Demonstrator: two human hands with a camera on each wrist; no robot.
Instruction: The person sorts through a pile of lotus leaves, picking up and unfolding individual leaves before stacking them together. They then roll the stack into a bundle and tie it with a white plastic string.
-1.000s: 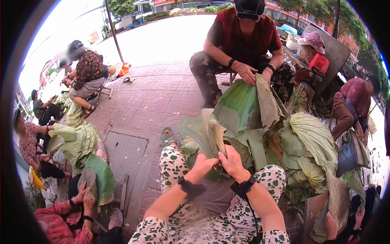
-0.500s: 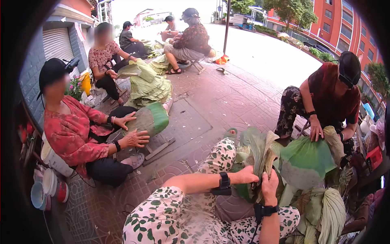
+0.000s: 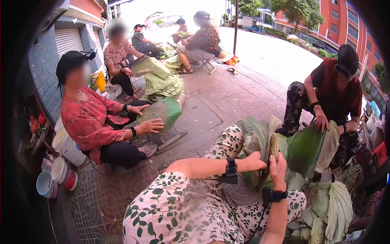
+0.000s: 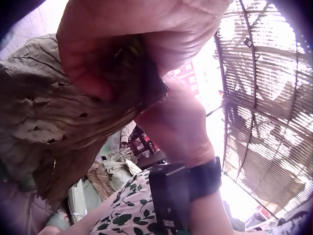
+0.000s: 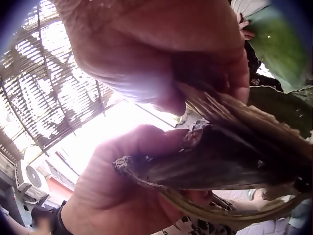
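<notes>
A dried, folded lotus leaf, brown-grey with ragged edges, stands up between my two hands above my lap. My left hand grips its gathered lower end from the left. Close beside it, my right hand pinches another brown fold of the leaf between thumb and fingers. In the left wrist view, the leaf spreads out wrinkled with small holes, its bunched end inside my left hand's curled fingers. Pleated layers run out from under my right hand in the right wrist view.
A pile of dried leaves lies at right. Opposite sits a person holding a large green leaf. At left, a person in red rests both hands on a leaf; buckets stand behind. Others sit farther back by more leaves.
The head view has swung left, bringing the neighbour in red and the buckets in. Both my hands keep hold of the leaf. The person opposite has shifted their green leaf.
</notes>
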